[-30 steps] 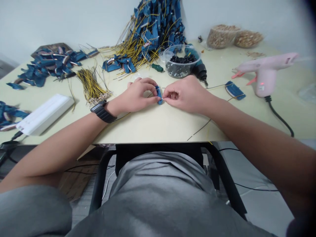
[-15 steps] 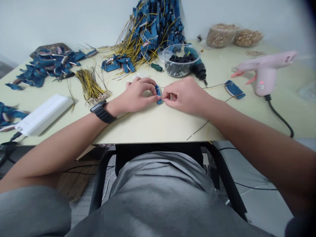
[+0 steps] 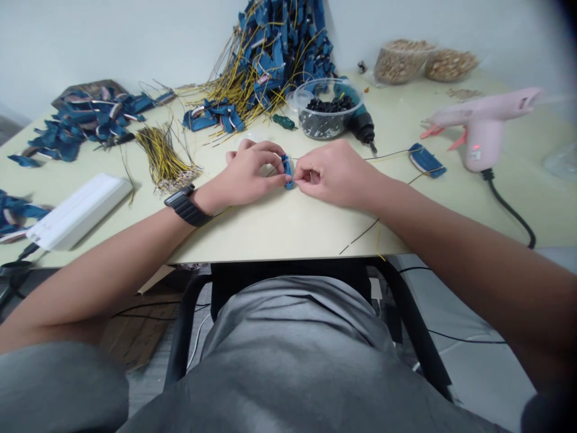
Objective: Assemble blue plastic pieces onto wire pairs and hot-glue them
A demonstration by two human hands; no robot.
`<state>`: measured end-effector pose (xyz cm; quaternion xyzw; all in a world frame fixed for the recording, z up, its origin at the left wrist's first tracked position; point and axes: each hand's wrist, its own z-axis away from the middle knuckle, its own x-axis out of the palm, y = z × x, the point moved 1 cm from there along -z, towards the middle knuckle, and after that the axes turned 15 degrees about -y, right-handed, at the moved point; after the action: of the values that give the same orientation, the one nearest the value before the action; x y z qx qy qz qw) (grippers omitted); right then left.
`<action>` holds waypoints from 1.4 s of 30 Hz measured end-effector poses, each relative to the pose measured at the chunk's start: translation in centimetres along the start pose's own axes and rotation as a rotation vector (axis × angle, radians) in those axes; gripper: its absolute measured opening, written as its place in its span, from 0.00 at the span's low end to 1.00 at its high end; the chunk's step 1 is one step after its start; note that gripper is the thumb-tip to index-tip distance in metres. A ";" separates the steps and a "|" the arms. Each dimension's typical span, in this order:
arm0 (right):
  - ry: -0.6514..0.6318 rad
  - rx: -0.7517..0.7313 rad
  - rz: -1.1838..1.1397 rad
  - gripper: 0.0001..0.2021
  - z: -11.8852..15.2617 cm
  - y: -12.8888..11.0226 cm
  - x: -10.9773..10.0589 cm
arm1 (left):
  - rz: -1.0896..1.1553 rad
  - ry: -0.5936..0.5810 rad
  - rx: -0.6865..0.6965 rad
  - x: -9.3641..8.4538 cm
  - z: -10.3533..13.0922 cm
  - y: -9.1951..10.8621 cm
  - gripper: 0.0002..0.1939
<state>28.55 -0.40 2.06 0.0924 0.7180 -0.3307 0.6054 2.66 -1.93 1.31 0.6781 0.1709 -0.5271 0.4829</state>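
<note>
The table (image 3: 270, 234) had a pale top. On its left lay a white box (image 3: 79, 210), blue pieces (image 3: 76, 129) and a bundle of wires (image 3: 160, 153). Toward the back stood a clear plastic tub (image 3: 322, 126) beside a drill (image 3: 363, 127). On the right was a pink glue gun (image 3: 484, 132) near one separate blue piece (image 3: 426, 159).

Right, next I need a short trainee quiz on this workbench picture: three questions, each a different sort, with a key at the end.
1. Multiple choice. What is the left hand holding?
A) a green screwdriver
B) a small blue piece
C) a peeled nut

2. True or false. In the picture, the pink glue gun is to the right of the clear tub.

3. Fill the gap. The wires in the wire bundle to the left of the left hand are black and ____.

Key: 1 B; 2 true; 3 yellow.
</note>
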 end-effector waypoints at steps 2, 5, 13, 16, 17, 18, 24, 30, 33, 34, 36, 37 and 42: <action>-0.002 -0.002 0.002 0.09 0.0 0.0 0.0 | 0.003 0.002 -0.015 0.0 0.0 0.1 0.11; -0.002 -0.007 0.018 0.09 0.0 0.0 -0.1 | 0.008 0.001 -0.020 -0.1 0.1 0.1 0.11; -0.011 -0.006 0.030 0.09 0.2 -0.2 0.0 | 0.024 0.005 -0.038 0.1 0.0 0.1 0.10; -0.018 0.000 0.026 0.10 0.1 -0.2 -0.1 | 0.024 -0.003 -0.051 0.1 -0.1 0.2 0.10; -0.018 0.003 0.023 0.10 0.1 -0.3 -0.1 | 0.024 -0.004 -0.054 0.1 -0.1 0.2 0.10; -0.018 0.006 0.019 0.10 0.0 -0.3 -0.1 | 0.024 -0.006 -0.055 0.0 -0.1 0.3 0.10; -0.038 0.008 0.012 0.08 -0.1 -0.5 -0.2 | 0.036 -0.008 -0.049 0.0 -0.1 0.2 0.10; -0.041 0.004 0.018 0.11 -0.2 -0.6 -0.3 | 0.046 -0.003 -0.045 0.1 -0.3 -0.1 0.10; -0.037 -0.016 0.050 0.12 -0.2 -0.4 -0.1 | 0.039 -0.018 -0.057 -0.1 -0.2 0.1 0.11; -0.029 -0.026 0.067 0.12 -0.2 -0.4 0.0 | 0.034 -0.020 -0.066 -0.2 -0.1 0.3 0.11; -0.015 -0.043 0.106 0.12 0.0 -0.3 0.3 | 0.021 -0.024 -0.082 -0.3 0.0 0.5 0.12; -0.006 -0.045 0.126 0.13 0.0 -0.2 0.4 | 0.015 -0.027 -0.087 -0.3 0.1 0.7 0.12; 0.024 -0.031 0.187 0.12 0.5 -0.2 0.7 | 0.008 -0.022 -0.088 -0.3 0.1 0.8 0.12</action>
<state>28.69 -1.06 1.51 0.1535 0.7187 -0.2603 0.6262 3.07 -2.33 1.91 0.6509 0.1858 -0.5245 0.5164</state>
